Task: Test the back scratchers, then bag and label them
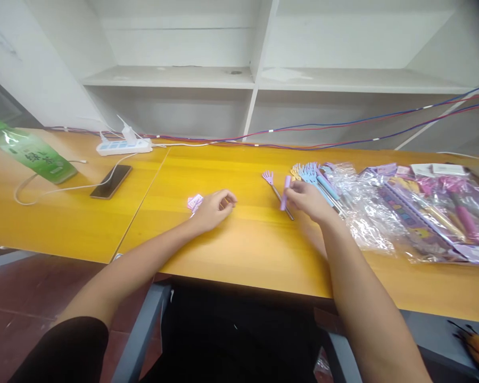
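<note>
Pinched upright between the thumb and fingers of my right hand [305, 198] is a short lilac tube-shaped handle [285, 192]. Just behind it on the table lies a lilac back scratcher [268, 177] with a hand-shaped head and a thin metal rod. Close to the right, several back scratchers [309, 173] in blue, yellow and purple are bunched together, partly hidden by my right hand. My left hand [214, 210] rests on the table, fingers loosely curled and apart, holding nothing. Small pink-and-white cards or labels [194, 202] lie beside it, partly covered by the hand.
Clear plastic bags [367, 213] and packaged items [435, 213] cover the right side of the yellow table [243, 255]. To the left are a green bottle [35, 154], a phone [110, 182] and a power strip [123, 146]. Cables [303, 127] run along the back below white shelves [175, 77].
</note>
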Action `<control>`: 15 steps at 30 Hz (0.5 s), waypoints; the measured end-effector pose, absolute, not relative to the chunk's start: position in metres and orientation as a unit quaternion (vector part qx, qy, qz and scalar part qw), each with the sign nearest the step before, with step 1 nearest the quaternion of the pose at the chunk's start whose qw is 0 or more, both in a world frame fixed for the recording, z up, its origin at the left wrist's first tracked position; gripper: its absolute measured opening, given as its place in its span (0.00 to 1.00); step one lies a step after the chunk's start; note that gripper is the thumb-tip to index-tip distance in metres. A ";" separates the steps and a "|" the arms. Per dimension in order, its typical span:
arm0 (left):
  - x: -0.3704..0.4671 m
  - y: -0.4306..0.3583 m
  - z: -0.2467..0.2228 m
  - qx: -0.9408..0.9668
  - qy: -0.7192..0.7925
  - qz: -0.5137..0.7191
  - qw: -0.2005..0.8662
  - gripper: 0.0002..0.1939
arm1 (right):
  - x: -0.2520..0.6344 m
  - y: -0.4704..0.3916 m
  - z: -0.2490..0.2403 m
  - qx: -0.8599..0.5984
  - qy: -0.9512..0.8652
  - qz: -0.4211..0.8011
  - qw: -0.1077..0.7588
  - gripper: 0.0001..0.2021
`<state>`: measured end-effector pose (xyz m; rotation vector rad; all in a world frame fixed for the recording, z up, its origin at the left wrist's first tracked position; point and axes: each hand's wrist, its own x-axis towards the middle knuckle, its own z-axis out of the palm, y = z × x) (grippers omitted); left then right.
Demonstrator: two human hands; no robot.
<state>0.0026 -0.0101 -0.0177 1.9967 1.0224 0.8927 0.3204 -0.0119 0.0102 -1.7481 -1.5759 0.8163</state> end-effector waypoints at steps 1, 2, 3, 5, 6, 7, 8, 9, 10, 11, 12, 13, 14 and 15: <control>0.003 -0.010 -0.018 0.770 0.393 0.347 0.362 0.08 | 0.309 -0.014 0.007 -0.623 -0.607 0.359 0.338 0.11; 0.003 -0.010 -0.018 0.768 0.389 0.348 0.370 0.12 | 0.296 -0.016 0.003 -0.581 -0.612 0.406 0.351 0.12; 0.003 -0.011 -0.018 0.769 0.383 0.346 0.378 0.17 | 0.282 -0.018 0.000 -0.542 -0.615 0.446 0.359 0.14; 0.003 -0.013 -0.017 0.778 0.362 0.331 0.393 0.25 | 0.257 -0.024 -0.006 -0.473 -0.626 0.502 0.364 0.17; 0.003 -0.014 -0.015 0.786 0.351 0.316 0.399 0.26 | 0.247 -0.026 -0.008 -0.442 -0.635 0.523 0.357 0.18; 0.003 -0.015 -0.013 0.794 0.342 0.298 0.404 0.26 | 0.238 -0.028 -0.009 -0.416 -0.646 0.539 0.345 0.18; 0.003 -0.017 -0.011 0.802 0.335 0.281 0.407 0.24 | 0.233 -0.030 -0.011 -0.397 -0.655 0.551 0.332 0.19; 0.003 -0.018 -0.009 0.809 0.332 0.268 0.406 0.22 | 0.229 -0.031 -0.012 -0.386 -0.662 0.556 0.321 0.19; 0.003 -0.018 -0.007 0.815 0.332 0.260 0.398 0.19 | 0.229 -0.032 -0.012 -0.384 -0.669 0.556 0.311 0.20; 0.003 -0.019 -0.007 0.822 0.333 0.259 0.383 0.18 | 0.230 -0.031 -0.013 -0.389 -0.674 0.549 0.304 0.20; 0.003 -0.018 -0.006 0.829 0.335 0.261 0.364 0.16 | 0.234 -0.030 -0.014 -0.403 -0.680 0.532 0.302 0.20; 0.003 -0.018 -0.007 0.837 0.337 0.262 0.342 0.16 | 0.239 -0.028 -0.014 -0.425 -0.691 0.500 0.303 0.19; 0.003 -0.017 -0.007 0.844 0.340 0.261 0.321 0.15 | 0.245 -0.025 -0.014 -0.452 -0.706 0.451 0.307 0.17; 0.003 -0.016 -0.008 0.850 0.343 0.258 0.304 0.15 | 0.251 -0.023 -0.014 -0.485 -0.720 0.386 0.312 0.15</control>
